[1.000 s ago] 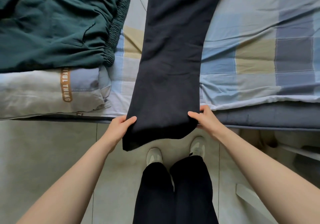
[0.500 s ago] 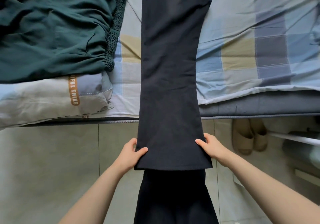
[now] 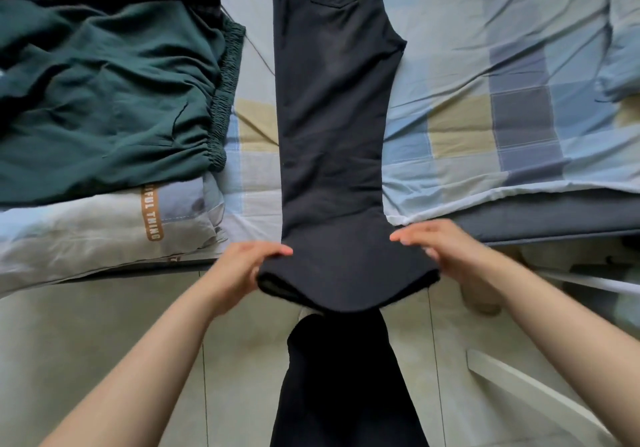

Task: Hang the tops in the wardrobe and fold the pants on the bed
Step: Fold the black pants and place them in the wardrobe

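While both hands pinch the hem corners of the black pants (image 3: pixel 332 128), left hand (image 3: pixel 239 270) and right hand (image 3: pixel 446 252) (fingers curled over cloth) should lift evenly and carry the cuff straight up the bed (image 3: pixel 485 66) to the waistband.

My bed (image 3: pixel 485 66), under a checked sheet, carries black pants (image 3: pixel 332 117) down the middle, green pants (image 3: pixel 104 100) left, and a grey pillow (image 3: pixel 86 232) nearer.

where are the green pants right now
In the head view the green pants lie bunched on the bed's left side, left of the black pants, partly on a grey pillow.
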Demonstrator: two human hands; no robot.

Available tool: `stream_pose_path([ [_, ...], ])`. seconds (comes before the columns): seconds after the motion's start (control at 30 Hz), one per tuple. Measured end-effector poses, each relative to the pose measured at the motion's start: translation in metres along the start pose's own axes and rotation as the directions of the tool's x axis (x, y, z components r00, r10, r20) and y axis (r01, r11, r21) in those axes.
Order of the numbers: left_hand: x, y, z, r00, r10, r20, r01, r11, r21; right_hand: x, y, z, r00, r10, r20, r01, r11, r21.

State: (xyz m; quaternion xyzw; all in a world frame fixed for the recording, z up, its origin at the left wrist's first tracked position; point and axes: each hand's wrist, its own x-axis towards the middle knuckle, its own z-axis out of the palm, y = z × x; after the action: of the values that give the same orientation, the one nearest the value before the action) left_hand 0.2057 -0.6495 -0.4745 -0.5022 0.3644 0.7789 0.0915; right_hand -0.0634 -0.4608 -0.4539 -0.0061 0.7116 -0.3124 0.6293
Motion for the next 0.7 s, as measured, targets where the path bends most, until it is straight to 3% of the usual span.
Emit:
stream_pose_path([
  [0.1, 0.027, 0.070, 0.005, 0.993, 0.119, -0.024, -0.121, 0.951, -0.286, 0.019, -0.069, -0.016, 0.993, -0.113, -0.044, 0.120, 0.952, 0.282],
  [0.17, 0.054, 0.115, 0.007, 0.964, 0.252, -0.083, -0.260, 0.843, -0.470, 0.044, -0.110, -0.032, 0.974, -0.189, -0.128, 0.228, 0.827, 0.514],
  [0.23, 0.085, 0.143, 0.008, 0.927, 0.258, -0.274, -0.365, 0.790, -0.492, 0.076, -0.136, -0.045, 0.947, -0.185, -0.264, 0.316, 0.693, 0.648],
  [0.27, 0.100, 0.147, 0.008, 0.889, 0.222, -0.401, -0.384, 0.839, -0.385, 0.093, -0.139, -0.048, 0.934, -0.153, -0.323, 0.335, 0.689, 0.643],
  [0.33, 0.130, 0.132, 0.009, 0.798, 0.160, -0.581, -0.249, 0.965, -0.077, 0.126, -0.127, -0.050, 0.924, -0.038, -0.379, 0.236, 0.839, 0.491],
  [0.4, 0.153, 0.100, 0.013, 0.812, 0.093, -0.576, -0.023, 0.992, 0.126, 0.149, -0.099, -0.044, 0.933, 0.086, -0.349, 0.010, 0.965, 0.264],
  [0.47, 0.165, 0.068, 0.014, 0.860, 0.074, -0.506, 0.088, 0.954, 0.288, 0.162, -0.071, -0.033, 0.954, 0.154, -0.256, -0.136, 0.987, 0.086],
  [0.7, 0.190, 0.043, 0.008, 0.875, 0.216, -0.433, -0.071, 0.942, 0.327, 0.196, -0.047, -0.017, 0.985, 0.071, -0.155, -0.079, 0.996, -0.050],
])
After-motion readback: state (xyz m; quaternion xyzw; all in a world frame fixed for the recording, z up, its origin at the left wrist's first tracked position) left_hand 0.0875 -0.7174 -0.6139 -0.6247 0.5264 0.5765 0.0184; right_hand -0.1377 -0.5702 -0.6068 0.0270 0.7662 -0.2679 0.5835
